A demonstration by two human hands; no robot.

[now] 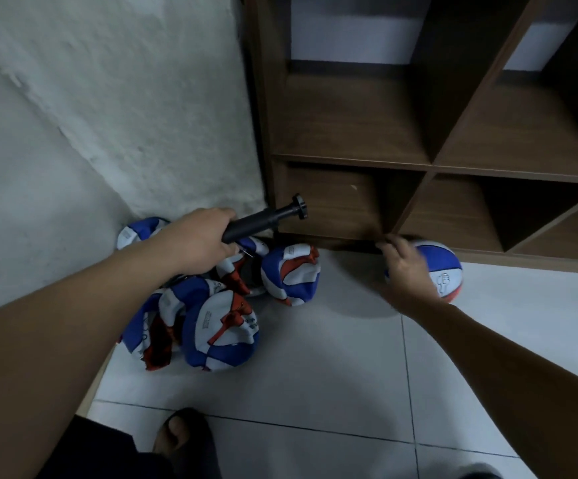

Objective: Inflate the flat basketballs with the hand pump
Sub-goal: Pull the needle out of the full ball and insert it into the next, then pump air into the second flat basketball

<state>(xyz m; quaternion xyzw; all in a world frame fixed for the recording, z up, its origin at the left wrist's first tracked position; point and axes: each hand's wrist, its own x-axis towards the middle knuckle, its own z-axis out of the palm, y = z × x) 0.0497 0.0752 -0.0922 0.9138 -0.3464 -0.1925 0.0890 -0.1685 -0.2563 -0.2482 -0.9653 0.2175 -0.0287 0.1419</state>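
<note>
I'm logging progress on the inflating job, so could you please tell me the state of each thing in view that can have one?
Hand pump: gripped by the left hand, handle pushed in, needle not in any ball.
Round basketball: looks inflated, on the floor by the shelf, right hand on it.
Flat basketballs: crumpled, piled on the floor by the wall.
Shelf unit: open compartments, nothing visible inside.

Dim cool indoor light, soft shadows on floor [332,357], small tile glare at right, blurred right hand [406,271], wide-angle edge bending
</note>
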